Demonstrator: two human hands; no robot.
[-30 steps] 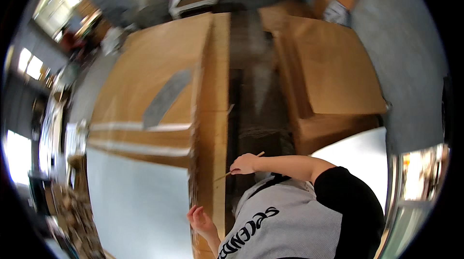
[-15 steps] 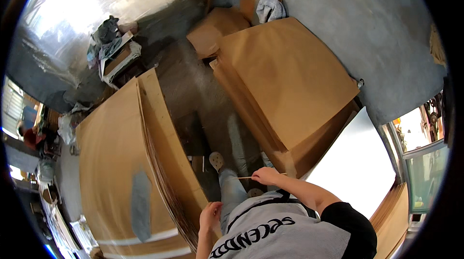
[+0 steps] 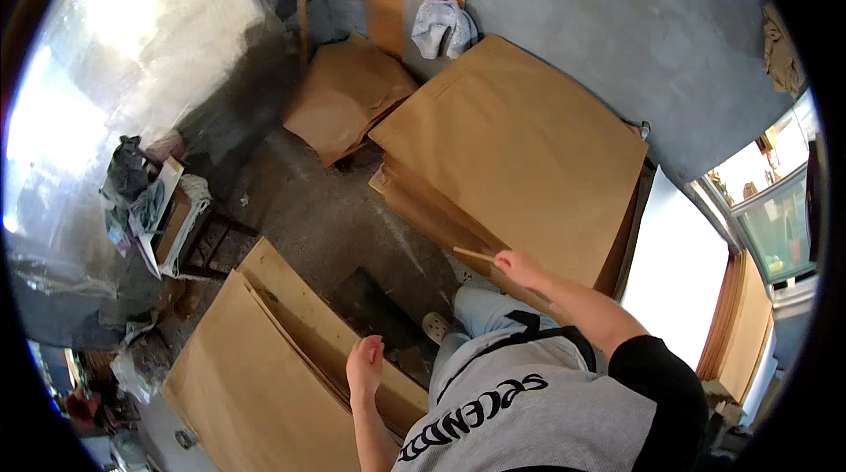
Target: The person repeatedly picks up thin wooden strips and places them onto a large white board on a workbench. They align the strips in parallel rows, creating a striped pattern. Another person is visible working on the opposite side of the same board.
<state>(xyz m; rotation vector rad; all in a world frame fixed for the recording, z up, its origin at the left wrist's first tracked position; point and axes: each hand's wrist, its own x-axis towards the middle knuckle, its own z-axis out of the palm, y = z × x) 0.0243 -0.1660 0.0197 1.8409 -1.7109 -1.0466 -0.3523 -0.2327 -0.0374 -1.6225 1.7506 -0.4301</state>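
Note:
My right hand (image 3: 520,267) is closed around a thin, light wooden stick (image 3: 473,253), whose free end points left. It is over the near edge of the right stack of large brown sheets (image 3: 529,155). My left hand (image 3: 365,364) is held up with its fingers curled in and nothing showing in them. Below and beside it lies the left stack of brown sheets (image 3: 256,375), with a pale wooden board (image 3: 295,296) along its inner side. Whether the left hand touches that board I cannot tell.
A smaller brown stack (image 3: 344,93) is in the far corner, near a grey cloth (image 3: 442,27). A stool (image 3: 207,247) bears rags at the left. White sheets (image 3: 679,260) stand at the right. A dark board (image 3: 379,309) lies on the floor between the stacks.
My view has swung, and I am nearer the right stack. My right hand has come up over its edge with the stick. My left hand has risen beside the left stack.

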